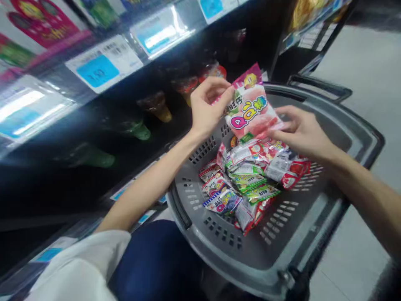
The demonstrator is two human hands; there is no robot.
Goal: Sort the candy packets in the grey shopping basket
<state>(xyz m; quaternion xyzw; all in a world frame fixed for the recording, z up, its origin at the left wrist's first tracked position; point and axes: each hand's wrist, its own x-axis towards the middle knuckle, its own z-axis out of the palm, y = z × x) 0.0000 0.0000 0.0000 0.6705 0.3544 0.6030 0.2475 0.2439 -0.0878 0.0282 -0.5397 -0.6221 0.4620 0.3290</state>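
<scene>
A pink candy bag (250,108) with peach print hangs above a grey shopping basket (341,125). My left hand (208,106) pinches its upper left corner. My right hand (302,129) grips its lower right edge, fingers closed on the wrapper. Below the bag, a heap of several small snack packets (247,182) in red, green and blue lies in the basket's bottom.
Dark store shelves stand to the left with blue price tags (98,71) on their edges and bagged goods (156,106) inside. A dark blue trouser leg (156,259) lies against the basket's near rim. Pale floor tiles (360,67) show at right.
</scene>
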